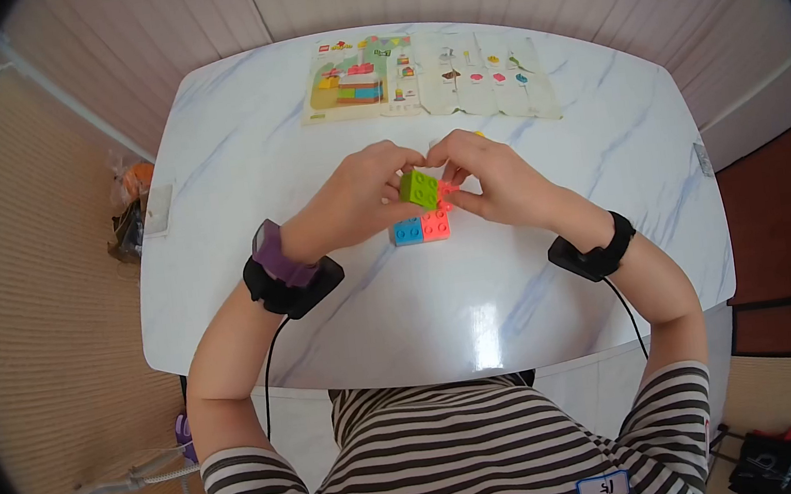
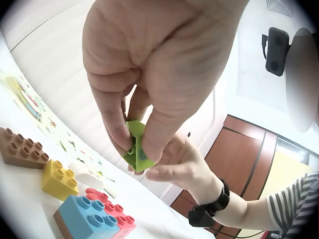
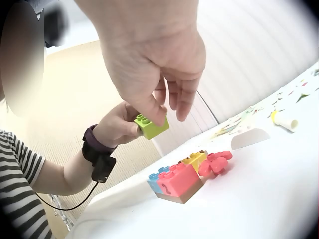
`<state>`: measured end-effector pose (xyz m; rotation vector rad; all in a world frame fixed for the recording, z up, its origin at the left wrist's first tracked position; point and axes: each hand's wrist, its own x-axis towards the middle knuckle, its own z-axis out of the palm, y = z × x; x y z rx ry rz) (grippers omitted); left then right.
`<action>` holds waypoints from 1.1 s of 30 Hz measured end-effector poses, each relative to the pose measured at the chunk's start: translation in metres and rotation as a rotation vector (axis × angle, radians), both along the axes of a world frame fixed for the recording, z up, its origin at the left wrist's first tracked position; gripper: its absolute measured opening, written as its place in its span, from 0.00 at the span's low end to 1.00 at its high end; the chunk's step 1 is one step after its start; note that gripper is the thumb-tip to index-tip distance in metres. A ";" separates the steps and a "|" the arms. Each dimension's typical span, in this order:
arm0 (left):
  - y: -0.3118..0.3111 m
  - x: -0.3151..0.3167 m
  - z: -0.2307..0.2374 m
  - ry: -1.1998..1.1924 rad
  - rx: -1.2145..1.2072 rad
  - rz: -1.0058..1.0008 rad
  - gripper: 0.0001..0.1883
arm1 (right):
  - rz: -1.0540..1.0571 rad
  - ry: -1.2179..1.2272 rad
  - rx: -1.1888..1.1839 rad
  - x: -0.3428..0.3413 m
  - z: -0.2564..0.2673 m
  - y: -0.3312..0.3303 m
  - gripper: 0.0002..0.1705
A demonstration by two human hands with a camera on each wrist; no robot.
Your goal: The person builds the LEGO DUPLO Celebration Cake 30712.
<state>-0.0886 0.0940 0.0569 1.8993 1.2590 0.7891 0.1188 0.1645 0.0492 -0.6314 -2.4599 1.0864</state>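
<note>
My left hand (image 1: pixel 341 199) pinches a lime green toy building brick (image 1: pixel 419 189) between thumb and fingers, held up above the table. Close to its other side is my right hand (image 1: pixel 505 176), its thumb tip overlapping the brick's edge in the right wrist view and the other fingers hanging loosely. Below the hands, a blue brick (image 2: pixel 87 216) and a red brick (image 3: pixel 179 180) sit side by side on a brown base (image 3: pixel 180 195). A red flower-shaped piece (image 3: pixel 215 164) lies beside them.
A yellow brick (image 2: pixel 60 180) and a brown brick (image 2: pixel 22 149) stand near the blue one. Farther off are a white rounded piece (image 3: pixel 250 138) and a yellow-and-white tube-like piece (image 3: pixel 285 121). A printed instruction sheet (image 1: pixel 439 71) lies along the far side of the marbled table (image 1: pixel 240 167).
</note>
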 end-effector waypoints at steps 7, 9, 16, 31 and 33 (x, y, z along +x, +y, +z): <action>-0.008 -0.009 -0.032 0.126 0.203 0.022 0.22 | 0.087 -0.282 0.363 0.010 -0.037 -0.006 0.22; -0.012 -0.010 -0.036 0.173 0.223 0.039 0.21 | 0.078 -0.265 0.397 0.007 -0.043 -0.011 0.22; -0.020 -0.010 -0.023 0.179 0.034 0.054 0.19 | 0.073 -0.273 0.453 -0.003 -0.046 -0.014 0.15; -0.020 -0.005 -0.025 0.311 0.057 -0.015 0.18 | 0.100 -0.406 0.292 -0.008 -0.037 -0.005 0.17; -0.019 -0.005 -0.025 0.321 0.043 -0.024 0.18 | 0.109 -0.396 0.239 -0.006 -0.037 -0.003 0.17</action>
